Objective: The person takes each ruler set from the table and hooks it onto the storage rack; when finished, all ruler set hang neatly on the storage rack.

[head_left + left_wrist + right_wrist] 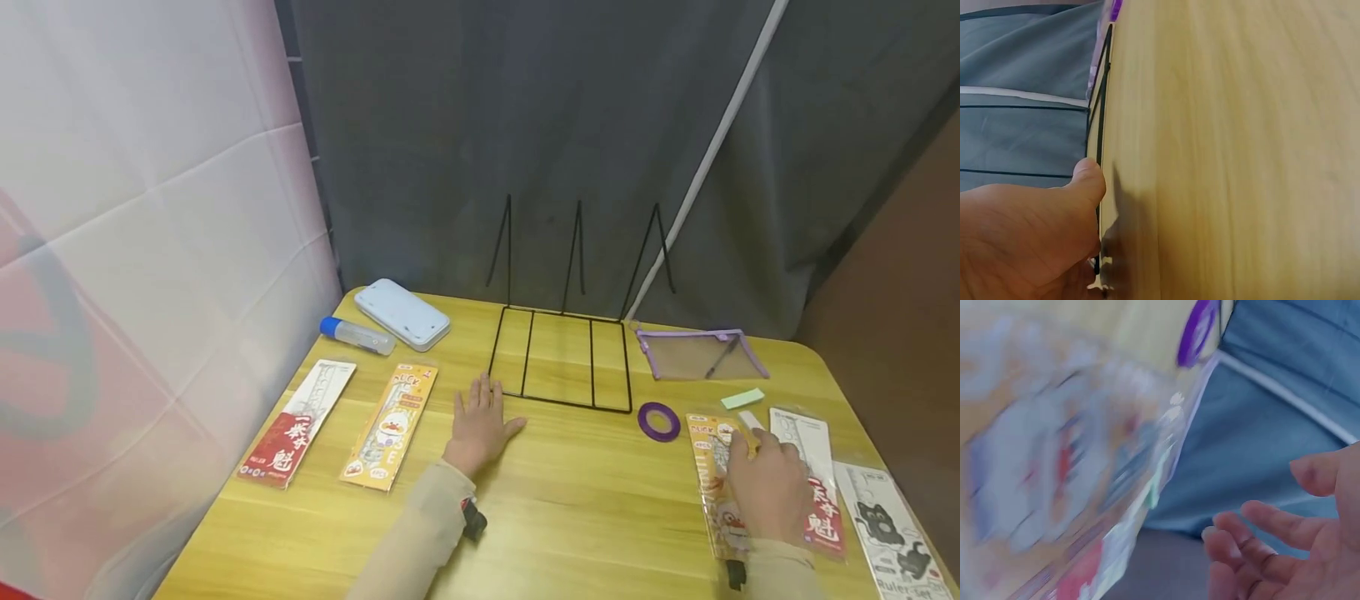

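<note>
My left hand [482, 429] lies flat with straight, spread fingers on the table, its fingertips at the front left corner of a black wire rack [592, 367]. In the left wrist view, the thumb [1088, 181] is extended near the rack's wire. My right hand [768, 487] hovers over an orange duck ruler pack [705, 467] and a red-and-white ruler pack [825, 517]. Its fingers are loosely bent and hold nothing; the right wrist view shows them apart from the packs. A white cat ruler pack [892, 533] lies to its right.
Purple tape [659, 422], a green eraser-like block [742, 399], a small white block [749, 420] and a purple-edged mesh pouch [682, 354] with a pen lie right. Left are a blue-capped tube [360, 336], a pale-blue case [401, 312], another red-and-white pack [296, 425] and an orange pack [390, 425].
</note>
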{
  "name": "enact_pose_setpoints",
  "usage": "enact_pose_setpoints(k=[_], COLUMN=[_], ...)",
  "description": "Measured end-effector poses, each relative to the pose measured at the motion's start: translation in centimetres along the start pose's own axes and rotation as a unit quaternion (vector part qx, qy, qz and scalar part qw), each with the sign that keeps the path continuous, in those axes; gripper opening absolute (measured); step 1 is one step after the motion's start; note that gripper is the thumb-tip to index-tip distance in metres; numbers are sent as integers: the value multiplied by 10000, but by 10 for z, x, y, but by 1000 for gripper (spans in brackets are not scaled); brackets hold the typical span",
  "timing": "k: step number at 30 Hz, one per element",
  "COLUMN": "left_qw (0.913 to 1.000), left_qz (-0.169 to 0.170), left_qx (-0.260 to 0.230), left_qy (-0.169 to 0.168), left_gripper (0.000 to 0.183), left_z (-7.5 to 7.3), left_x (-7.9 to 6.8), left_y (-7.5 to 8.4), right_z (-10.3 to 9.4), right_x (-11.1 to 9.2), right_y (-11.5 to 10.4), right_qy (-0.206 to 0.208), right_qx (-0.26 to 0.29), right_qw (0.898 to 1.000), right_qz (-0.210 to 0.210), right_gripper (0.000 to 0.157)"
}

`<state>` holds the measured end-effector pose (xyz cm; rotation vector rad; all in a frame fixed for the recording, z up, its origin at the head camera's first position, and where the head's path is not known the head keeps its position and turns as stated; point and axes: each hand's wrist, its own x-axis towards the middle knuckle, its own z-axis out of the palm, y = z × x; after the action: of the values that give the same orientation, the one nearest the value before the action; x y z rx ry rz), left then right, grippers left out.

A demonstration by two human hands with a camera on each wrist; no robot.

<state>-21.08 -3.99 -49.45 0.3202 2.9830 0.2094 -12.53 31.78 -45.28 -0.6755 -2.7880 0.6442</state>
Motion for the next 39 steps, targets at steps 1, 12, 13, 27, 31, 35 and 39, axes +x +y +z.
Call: enact_pose_setpoints(k=[1,12,13,27,31,35,39], left_qw=[10000,9939,9920,9835,9834,9830,9829], left_qz=[9,-221,-310,-922,-935,-999,-927], left_qx=[-5,10,56,-401,-421,-439,-557], left_qy=[-11,1077,1225,1504,1495,1476,1488], left_gripper=[78,60,58,45,44,42,42], left_z=[-1,9,10,22,22,21,22], left_x=[0,23,27,42,41,40,39], left_y=[-1,-9,-9,-16,-17,-17,-15], right_z=[-1,-1,0,1,2,6,4], right_x=[0,-3,-3,2,6,6,5], right_y=[6,40,41,63,65,65,67], right_qy=[-124,-1010,-1041,-2080,-2128,-1819,-1572], right_qx=[-63,-571,-566,-556,-302,18,452], right_qw=[9998,9905,9902,9754,9752,9818,9841], right_qz=[164,742,745,482,519,547,688], right_gripper=[62,75,75,73,78,73,69])
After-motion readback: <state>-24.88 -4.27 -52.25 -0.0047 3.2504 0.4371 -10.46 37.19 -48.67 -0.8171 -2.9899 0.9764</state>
